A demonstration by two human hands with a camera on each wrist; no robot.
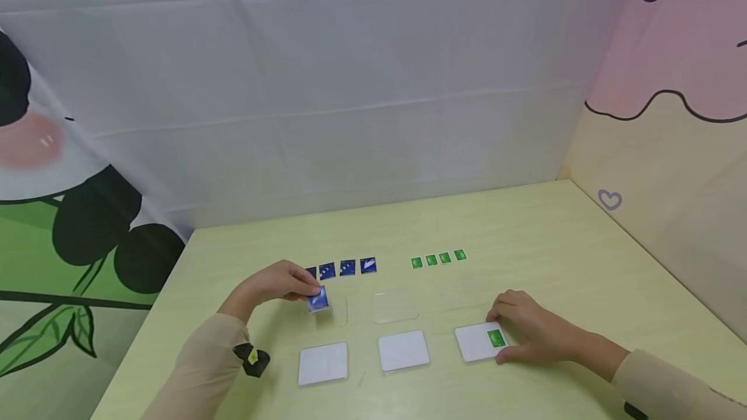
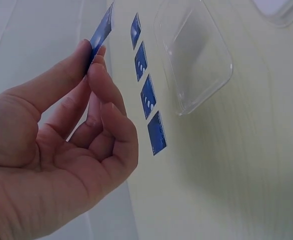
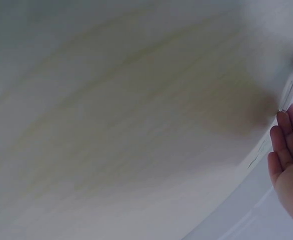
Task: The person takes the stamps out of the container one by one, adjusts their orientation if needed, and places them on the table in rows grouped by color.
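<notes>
Between thumb and fingertips my left hand (image 1: 279,280) pinches a small, thin blue card (image 1: 318,301), raised over the table; the left wrist view shows this blue card (image 2: 102,36) nearly edge-on. Just behind that hand lies a row of several blue cards (image 1: 347,268). At the right, my right hand (image 1: 537,330) grips the right end of a flat white case (image 1: 471,343), thumb at its near edge and fingers at its far edge. A small green card (image 1: 496,338) lies on this case. In the right wrist view, the right hand (image 3: 292,155) shows only at the edge.
Two more white cases, one at left (image 1: 323,364) and one in the middle (image 1: 404,350), lie in line with the gripped one. Behind them are clear plastic lids (image 1: 395,307). Several small green cards (image 1: 431,260) form a row farther back. White cloth (image 1: 362,148) hangs behind the table.
</notes>
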